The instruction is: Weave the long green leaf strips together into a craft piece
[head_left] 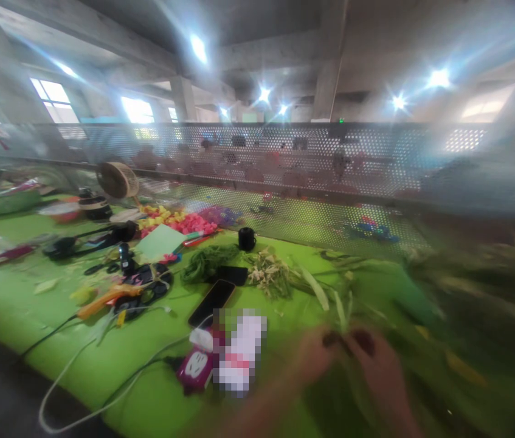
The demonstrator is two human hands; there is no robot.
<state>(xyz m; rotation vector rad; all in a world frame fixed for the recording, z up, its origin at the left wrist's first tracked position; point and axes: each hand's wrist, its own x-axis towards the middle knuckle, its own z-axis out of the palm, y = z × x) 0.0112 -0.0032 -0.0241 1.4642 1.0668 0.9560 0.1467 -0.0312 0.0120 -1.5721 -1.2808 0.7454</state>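
My left hand (315,354) and my right hand (372,353) are close together at the lower right, blurred by motion. Their fingers are closed around a pale green leaf-like strip (340,310), which sticks up between them. More greenish material hangs blurred below the fingers; its shape is unclear. Just beyond the hands, another pale green strip (315,289) lies beside a bunch of cream and green artificial sprigs (269,274). To the right spreads a large heap of dark green foliage (480,316), also blurred.
On the green tabletop (148,359) are a phone (212,302), a magenta power socket (196,367), an orange glue gun (109,299) with cords, and a black cup (247,239). Pink and yellow petals (179,222) and a fan (118,179) stand before a perforated metal screen (275,164).
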